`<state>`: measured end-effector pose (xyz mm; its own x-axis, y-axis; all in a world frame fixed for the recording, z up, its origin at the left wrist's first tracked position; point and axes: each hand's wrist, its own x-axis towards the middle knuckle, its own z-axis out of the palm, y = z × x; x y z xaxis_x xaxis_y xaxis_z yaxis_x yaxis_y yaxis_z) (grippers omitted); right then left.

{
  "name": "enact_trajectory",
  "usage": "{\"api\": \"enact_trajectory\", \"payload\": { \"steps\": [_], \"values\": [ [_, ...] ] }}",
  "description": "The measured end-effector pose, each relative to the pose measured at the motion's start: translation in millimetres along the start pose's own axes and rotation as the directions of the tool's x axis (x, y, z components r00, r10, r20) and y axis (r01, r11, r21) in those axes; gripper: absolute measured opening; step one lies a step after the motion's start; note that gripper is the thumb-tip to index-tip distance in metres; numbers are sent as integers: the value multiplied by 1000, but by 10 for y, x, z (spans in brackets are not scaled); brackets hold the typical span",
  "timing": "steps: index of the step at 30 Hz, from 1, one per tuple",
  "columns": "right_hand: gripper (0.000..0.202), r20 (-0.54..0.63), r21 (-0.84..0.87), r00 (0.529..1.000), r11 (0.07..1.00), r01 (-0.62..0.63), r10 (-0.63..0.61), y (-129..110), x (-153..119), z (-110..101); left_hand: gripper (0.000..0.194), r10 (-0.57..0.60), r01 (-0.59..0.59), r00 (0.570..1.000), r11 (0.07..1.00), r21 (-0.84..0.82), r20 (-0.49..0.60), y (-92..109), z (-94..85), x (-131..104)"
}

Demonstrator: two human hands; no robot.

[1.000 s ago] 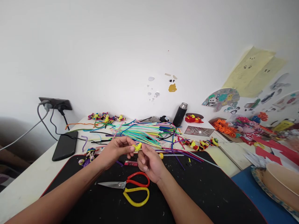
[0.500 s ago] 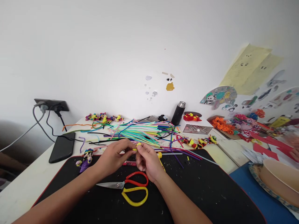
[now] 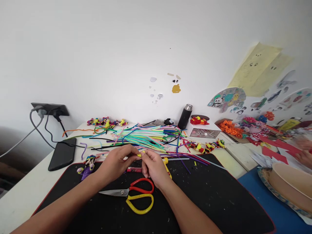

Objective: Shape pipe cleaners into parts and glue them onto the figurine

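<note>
My left hand (image 3: 119,163) and my right hand (image 3: 155,167) meet over the black mat (image 3: 202,201). Between their fingertips is a small fuzzy yellow piece (image 3: 140,154), which looks like pipe cleaner; both hands pinch it, and the fingers partly cover it. Below the hands lie scissors (image 3: 129,193) with one red and one yellow handle loop. A pinkish-red box-like item (image 3: 134,169) rests behind them, and a yellow glue gun (image 3: 166,165) is partly hidden by my right hand. Left of my left hand lies a purple pipe-cleaner figure (image 3: 86,169).
Many loose pipe cleaners (image 3: 143,136) spread along the back. A phone (image 3: 62,154) lies at left, a black flask (image 3: 185,116) by the wall. More figures (image 3: 207,147) sit behind the mat. At far right, another person's hand (image 3: 305,158) is near red paper and a bowl (image 3: 292,182).
My two hands keep their pinch on the yellow piece, with only slight finger movement. The whole view has shifted a little; the scissors lie as before.
</note>
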<state>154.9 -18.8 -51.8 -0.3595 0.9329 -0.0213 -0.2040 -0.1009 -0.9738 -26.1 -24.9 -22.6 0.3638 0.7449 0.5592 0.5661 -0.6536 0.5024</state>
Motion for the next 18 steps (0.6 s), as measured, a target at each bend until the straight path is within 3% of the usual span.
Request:
{"api": "enact_trajectory", "payload": {
  "steps": [18],
  "values": [
    [43,2,-43,1000,999,23,-23,88,25,12,15,95,-96,995,991,92,20,-19,57,-2]
  ]
}}
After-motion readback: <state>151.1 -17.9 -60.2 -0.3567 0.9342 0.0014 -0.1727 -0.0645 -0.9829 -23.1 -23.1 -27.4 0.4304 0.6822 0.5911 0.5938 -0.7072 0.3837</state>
